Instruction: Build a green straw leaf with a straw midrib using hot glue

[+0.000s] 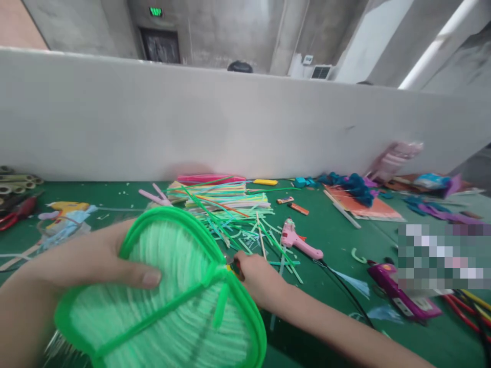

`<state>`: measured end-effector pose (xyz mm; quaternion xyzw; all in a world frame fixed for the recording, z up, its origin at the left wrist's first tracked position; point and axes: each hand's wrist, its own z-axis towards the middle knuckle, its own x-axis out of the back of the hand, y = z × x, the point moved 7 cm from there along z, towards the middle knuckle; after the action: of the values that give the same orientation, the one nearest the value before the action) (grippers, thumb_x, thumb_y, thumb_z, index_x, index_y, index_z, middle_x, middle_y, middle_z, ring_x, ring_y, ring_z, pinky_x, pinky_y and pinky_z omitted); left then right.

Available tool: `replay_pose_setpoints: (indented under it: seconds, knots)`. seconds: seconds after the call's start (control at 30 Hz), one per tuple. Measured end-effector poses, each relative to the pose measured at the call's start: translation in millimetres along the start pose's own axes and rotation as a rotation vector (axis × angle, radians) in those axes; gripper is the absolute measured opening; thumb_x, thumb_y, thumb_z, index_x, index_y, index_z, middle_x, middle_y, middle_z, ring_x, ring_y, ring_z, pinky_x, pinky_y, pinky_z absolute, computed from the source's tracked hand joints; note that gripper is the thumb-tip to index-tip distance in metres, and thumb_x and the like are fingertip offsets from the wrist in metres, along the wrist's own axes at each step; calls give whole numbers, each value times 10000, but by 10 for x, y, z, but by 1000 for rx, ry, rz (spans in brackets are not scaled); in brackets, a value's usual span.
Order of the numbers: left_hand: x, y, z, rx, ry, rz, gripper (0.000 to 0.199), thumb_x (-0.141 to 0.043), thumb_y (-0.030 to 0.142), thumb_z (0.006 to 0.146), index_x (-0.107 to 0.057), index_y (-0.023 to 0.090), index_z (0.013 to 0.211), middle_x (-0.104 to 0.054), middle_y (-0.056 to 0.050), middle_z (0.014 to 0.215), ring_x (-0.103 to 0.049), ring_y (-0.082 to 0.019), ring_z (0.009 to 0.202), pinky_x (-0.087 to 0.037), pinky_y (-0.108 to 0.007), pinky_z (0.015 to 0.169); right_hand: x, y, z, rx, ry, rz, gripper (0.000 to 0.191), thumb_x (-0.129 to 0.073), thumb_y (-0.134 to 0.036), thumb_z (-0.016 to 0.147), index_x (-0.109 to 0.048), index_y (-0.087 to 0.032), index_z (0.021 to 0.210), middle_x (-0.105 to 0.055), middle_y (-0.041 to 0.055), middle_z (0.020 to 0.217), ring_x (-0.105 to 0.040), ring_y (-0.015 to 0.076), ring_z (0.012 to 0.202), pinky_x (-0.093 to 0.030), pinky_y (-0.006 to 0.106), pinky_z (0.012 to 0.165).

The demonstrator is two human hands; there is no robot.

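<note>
A large green leaf-like piece (164, 286), with a bright fuzzy rim and a midrib over pale green strands, fills the lower left. My left hand (111, 258) grips its upper left edge, thumb across the front and the other fingers hidden behind. My right hand (255, 273) is closed around a small tool with red-orange handles (238, 270), only partly visible, at the junction where rim and midrib meet. A short green strip hangs down from that junction.
Behind the leaf lie piled pastel strips (230, 204). A pink glue gun (297, 240) with a black cord is right of my right hand. Red-handled pliers (21, 212) and a yellow glue gun (67, 209) lie left. A magenta device (402, 291) sits right. A white partition (230, 122) stands behind.
</note>
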<state>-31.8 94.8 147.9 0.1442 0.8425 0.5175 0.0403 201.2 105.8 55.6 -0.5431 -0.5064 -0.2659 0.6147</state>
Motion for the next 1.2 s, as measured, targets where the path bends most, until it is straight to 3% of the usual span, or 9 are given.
replay_pose_setpoints:
  seconds: [0.13,0.2,0.27,0.33,0.5,0.77,0.97,1.1,1.2]
  knots:
    - [16,35,-4,-22,58,82,900,-922,247,495,-576,242,1325,-794,-59,944,-757,-310,820,-615,-319,636,332,-181,-60,85,1,113,281,-613,-312,900,-647,-160,1133,-752,107,933,-721,226,801,-491,273,643]
    - [-41,70,-4,-42,52,118,828,-917,262,505,-615,206,1274,-796,-58,863,-757,-290,716,-613,-326,596,622,-312,-151,182,12,449,272,-486,-366,980,-684,-196,1057,-750,61,979,-707,169,849,-520,257,721]
    - [-113,115,-4,-66,47,130,769,-907,263,519,-638,185,1235,-795,-58,834,-754,-290,686,-612,-340,574,827,-419,-239,230,-33,810,301,-547,-432,940,-703,-176,975,-740,49,884,-683,153,762,-525,243,647]
    - [-172,158,-2,-90,61,130,736,-900,250,522,-651,188,1212,-796,-58,866,-759,-304,756,-614,-339,597,907,-474,-293,205,-56,972,227,-652,-387,871,-704,-168,905,-685,8,742,-603,108,615,-468,200,527]
    - [-257,163,22,-92,85,89,741,-887,206,531,-648,194,1232,-795,-67,887,-760,-296,782,-611,-340,614,825,-489,-303,140,-52,1091,135,-787,-225,736,-673,-157,757,-524,-69,580,-425,50,506,-371,164,472]
    - [-298,90,49,-179,147,-81,760,-887,153,483,-670,207,1210,-788,-76,803,-738,-284,611,-587,-397,499,817,-451,-301,161,1,1079,112,-781,-207,750,-683,-155,741,-554,-56,633,-450,57,574,-365,163,508]
    - [-344,-2,139,-128,39,-200,726,-849,68,548,-651,177,1237,-791,-97,839,-754,-308,675,-593,-426,532,785,-375,-217,159,-29,1103,178,-758,-315,796,-689,-159,745,-506,-66,594,-388,51,524,-320,186,490]
    - [-315,-55,198,-97,18,-257,739,-823,31,582,-619,156,1282,-792,-110,877,-755,-313,685,-598,-440,560,695,-288,-152,127,-109,1208,409,-625,-500,885,-683,-146,687,-453,-54,567,-361,60,528,-287,205,493]
    - [-327,-67,218,-75,-3,-250,726,-813,28,607,-607,140,1294,-790,-123,889,-758,-327,734,-606,-436,591,619,-231,-119,60,-115,1270,354,-693,-486,828,-715,-147,727,-487,-50,576,-375,61,529,-289,202,488]
